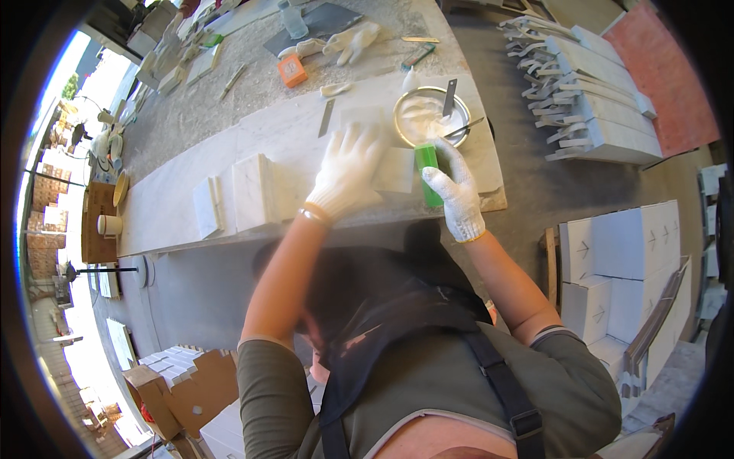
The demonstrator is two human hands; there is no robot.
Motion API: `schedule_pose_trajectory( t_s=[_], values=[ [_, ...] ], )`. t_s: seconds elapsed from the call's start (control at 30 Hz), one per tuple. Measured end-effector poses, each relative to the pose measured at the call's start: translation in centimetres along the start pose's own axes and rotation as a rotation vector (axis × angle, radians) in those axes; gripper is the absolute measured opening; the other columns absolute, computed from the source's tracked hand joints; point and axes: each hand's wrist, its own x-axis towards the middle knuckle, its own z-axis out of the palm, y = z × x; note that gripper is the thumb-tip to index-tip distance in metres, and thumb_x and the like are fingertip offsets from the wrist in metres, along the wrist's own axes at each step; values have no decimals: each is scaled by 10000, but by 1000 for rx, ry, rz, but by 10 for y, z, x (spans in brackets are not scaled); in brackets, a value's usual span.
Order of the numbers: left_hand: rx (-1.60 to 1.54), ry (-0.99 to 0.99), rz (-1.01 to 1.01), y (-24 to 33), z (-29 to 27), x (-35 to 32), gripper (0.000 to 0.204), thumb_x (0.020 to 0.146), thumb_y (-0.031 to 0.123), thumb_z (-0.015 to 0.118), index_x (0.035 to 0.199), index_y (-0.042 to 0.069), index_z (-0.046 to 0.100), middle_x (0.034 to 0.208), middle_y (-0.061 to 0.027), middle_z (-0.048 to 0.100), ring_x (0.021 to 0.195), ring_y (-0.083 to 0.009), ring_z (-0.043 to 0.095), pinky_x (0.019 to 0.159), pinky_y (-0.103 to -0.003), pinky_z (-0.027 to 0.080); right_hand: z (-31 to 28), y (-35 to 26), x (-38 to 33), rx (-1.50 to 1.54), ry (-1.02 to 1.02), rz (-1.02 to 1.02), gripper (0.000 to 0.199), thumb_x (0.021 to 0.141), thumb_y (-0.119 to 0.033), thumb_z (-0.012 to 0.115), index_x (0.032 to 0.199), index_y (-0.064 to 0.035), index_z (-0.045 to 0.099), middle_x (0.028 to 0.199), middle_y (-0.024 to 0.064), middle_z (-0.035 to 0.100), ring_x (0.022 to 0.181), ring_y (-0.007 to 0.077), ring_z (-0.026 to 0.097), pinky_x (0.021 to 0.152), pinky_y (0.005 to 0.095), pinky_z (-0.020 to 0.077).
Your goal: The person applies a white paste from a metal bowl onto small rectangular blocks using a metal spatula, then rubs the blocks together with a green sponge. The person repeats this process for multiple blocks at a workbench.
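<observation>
Small white marble tile (395, 170) sits dead centre of the frame, lying flat on the long pale slab (176, 200) that serves as the work surface. The left hand (348, 170), in a white knit glove, is spread flat, palm down, over the tile's left edge and the slab beside it. The fingers are splayed wide and gripping nothing, just pressing. Looks to me like that's to keep the piece from sliding.

The right hand (457, 193), gloved too, is just right of the tile and wrapped around a green-handled tool (428, 173). The fingers are curled closed on the handle, with the tool's far end pointing up toward the metal bowl (430, 116) of white paste just above. Handy spot for the bowl, right within reach of the tool hand. A couple of flat blades lean in the bowl.

Both forearms come up from the lower middle of the frame, bare to the elbow. The left one angles up and right, the right one up and left, so they converge on the tile.

Further out, two more marble blocks (245, 193) stand on the slab left of centre. A spare pair of white gloves (340, 42) and a small orange box (291, 70) lie at the top centre. Stacks of cut stone strips (589, 96) fill the upper right, and white blocks (623, 268) sit at the right edge.
</observation>
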Motion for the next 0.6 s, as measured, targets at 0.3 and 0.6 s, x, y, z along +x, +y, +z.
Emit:
schedule_pose_trajectory(
  t_s=[0.3,0.6],
  values=[
    [-131,44,54,-5,4,-5,642,682,238,839,1271,98,624,1452,-159,569,1415,-380,474,1187,-506,370,1,15,-1,-768,-53,-659,852,810,-94,886,1543,-5,460,1499,180,534,1368,294,549,1148,395,450],
    [-125,13,78,-9,2,-6,672,681,273,865,1290,115,627,1477,-119,568,1449,-369,451,1220,-485,351,-13,8,-35,-774,55,-316,840,826,-102,871,1554,-29,458,1468,162,572,1312,273,597,1126,380,467]
  ],
)
